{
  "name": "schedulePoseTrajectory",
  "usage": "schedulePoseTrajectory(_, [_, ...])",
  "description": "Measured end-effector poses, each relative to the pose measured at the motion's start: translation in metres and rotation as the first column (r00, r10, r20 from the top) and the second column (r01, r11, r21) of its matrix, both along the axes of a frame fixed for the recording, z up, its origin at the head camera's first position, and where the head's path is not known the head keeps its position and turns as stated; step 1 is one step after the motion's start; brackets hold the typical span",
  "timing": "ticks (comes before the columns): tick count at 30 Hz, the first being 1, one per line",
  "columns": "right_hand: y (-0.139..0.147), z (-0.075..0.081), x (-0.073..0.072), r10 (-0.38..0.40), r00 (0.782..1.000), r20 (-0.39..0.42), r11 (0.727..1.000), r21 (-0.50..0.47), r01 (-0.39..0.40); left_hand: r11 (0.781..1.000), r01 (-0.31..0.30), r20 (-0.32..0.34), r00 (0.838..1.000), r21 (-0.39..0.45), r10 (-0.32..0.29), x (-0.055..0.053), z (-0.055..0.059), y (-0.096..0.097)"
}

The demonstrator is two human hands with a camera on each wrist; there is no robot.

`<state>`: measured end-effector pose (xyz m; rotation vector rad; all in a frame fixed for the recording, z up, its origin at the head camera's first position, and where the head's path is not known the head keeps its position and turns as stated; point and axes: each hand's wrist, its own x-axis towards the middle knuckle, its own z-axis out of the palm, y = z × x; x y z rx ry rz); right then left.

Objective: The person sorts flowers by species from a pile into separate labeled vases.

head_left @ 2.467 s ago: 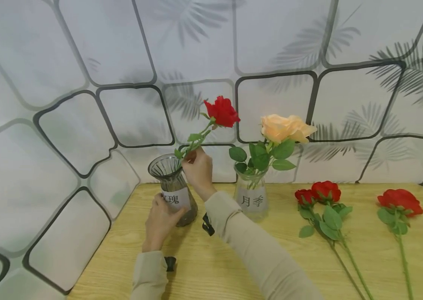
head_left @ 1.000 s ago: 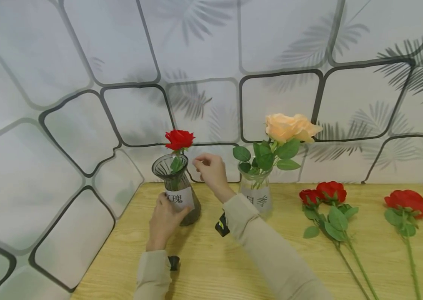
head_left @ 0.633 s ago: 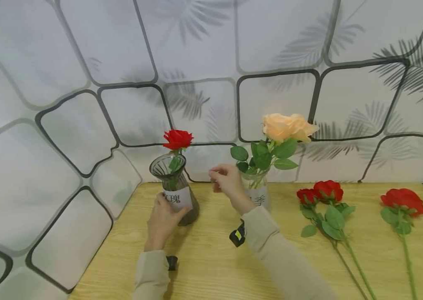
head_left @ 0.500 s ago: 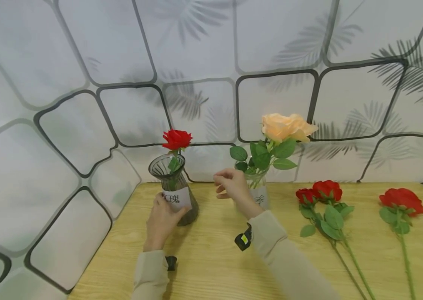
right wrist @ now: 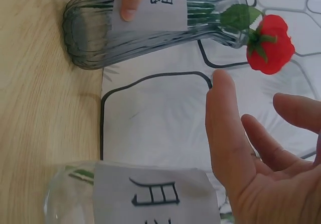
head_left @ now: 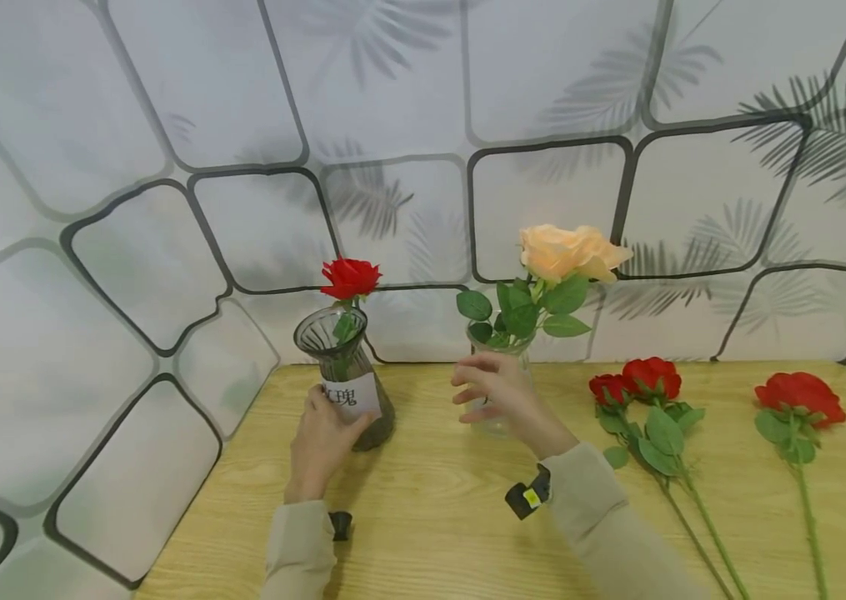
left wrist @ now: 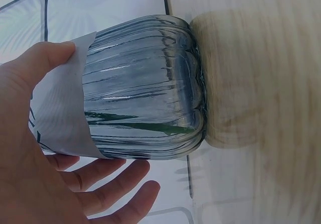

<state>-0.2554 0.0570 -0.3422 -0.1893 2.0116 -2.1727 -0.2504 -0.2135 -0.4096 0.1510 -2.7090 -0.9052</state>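
My left hand (head_left: 319,442) grips a smoky ribbed glass vase (head_left: 376,429) by its paper label (left wrist: 62,103), thumb on one side and fingers round the other. A red rose (head_left: 350,278) stands in this vase, its green stem visible through the glass in the left wrist view. My right hand (head_left: 508,396) holds nothing; its loosely bent fingers are spread in front of a clear glass vase (head_left: 493,425), partly covering it in the head view. That clear vase, with its own label (right wrist: 155,194), carries a peach-coloured rose (head_left: 571,252) with green leaves.
To the right on the wooden table (head_left: 407,533) lie two red roses (head_left: 651,379) with crossing stems and another red rose (head_left: 801,398) farther right. A patterned wall covering (head_left: 400,217) rises behind the vases.
The right hand lowered the red rose into the smoky vase, let it go, then moved right and down to the front of the clear vase. The left hand kept its grip.
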Motion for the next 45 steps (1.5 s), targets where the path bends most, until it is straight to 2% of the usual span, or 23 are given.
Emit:
schedulePoseTrajectory(5, [0.02, -0.002, 0.008, 0.039, 0.999, -0.008, 0.999, 0.012, -0.039, 1.0, 0.0, 0.002, 1.0, 0.002, 0.0, 0.0, 0.002, -0.002])
schedulePoseTrajectory(10, [0.036, -0.004, 0.016, 0.028, 1.0, 0.0, 0.998, 0.059, -0.028, 1.0, 0.002, -0.001, 1.0, 0.006, -0.002, 0.001, 0.002, -0.003])
schedulePoseTrajectory(22, [0.07, -0.006, 0.034, 0.047, 0.999, -0.017, 0.997, 0.068, -0.045, 1.0, 0.004, -0.005, 1.0, 0.002, -0.004, 0.001, 0.0, -0.002])
schedulePoseTrajectory(27, [0.089, -0.012, 0.039, 0.004, 1.0, 0.012, 0.995, 0.101, -0.005, 1.0, 0.007, -0.008, 1.0, 0.003, -0.007, 0.001, 0.0, -0.002])
schedulePoseTrajectory(31, [0.11, -0.019, 0.043, -0.027, 0.999, 0.022, 0.996, 0.082, 0.025, 1.0, 0.01, -0.012, 1.0, 0.001, -0.01, 0.0, -0.001, -0.001])
schedulePoseTrajectory(36, [0.135, -0.026, 0.047, -0.037, 0.999, 0.013, 0.999, 0.025, 0.037, 1.0, 0.01, -0.014, 1.0, 0.004, -0.01, -0.001, 0.0, -0.001])
schedulePoseTrajectory(45, [0.168, -0.029, 0.052, -0.048, 0.999, 0.022, 0.998, 0.038, 0.047, 1.0, 0.0, -0.013, 1.0, 0.008, 0.0, 0.001, 0.001, 0.0])
